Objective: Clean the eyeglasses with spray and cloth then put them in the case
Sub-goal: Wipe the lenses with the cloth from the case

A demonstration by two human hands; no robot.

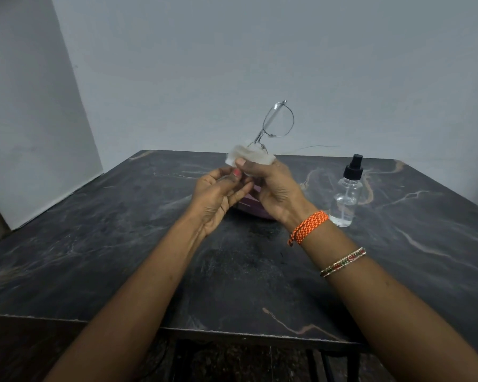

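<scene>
1. Both of the person's hands are raised above the middle of a dark marbled bench, close together and touching near the thumbs.
2. The right hand has its grip closed around a white cleaning cloth, the thumb pressing the cloth from the near side with the fingers curled behind it.
3. The cloth wraps the lower lens of a pair of thin metal-framed eyeglasses, which stand tilted up and away from the hands; the upper lens and its rim rise clear above the cloth against the grey wall.
4. The left hand has its fingers curled with the thumb pinching toward the right hand; it seems to hold part of the frame or a temple arm, though the glare and blur there make this hard to confirm.
5. Beneath the hands, partly hidden by them, a purple eyeglass case lies on the bench.
6. A clear spray bottle with a black pump top stands upright on the bench to the right of the hands, apart from them, with some clear liquid in its lower part.
7. An orange woven band circles the right wrist, and a beaded bangle sits further up that forearm.
</scene>
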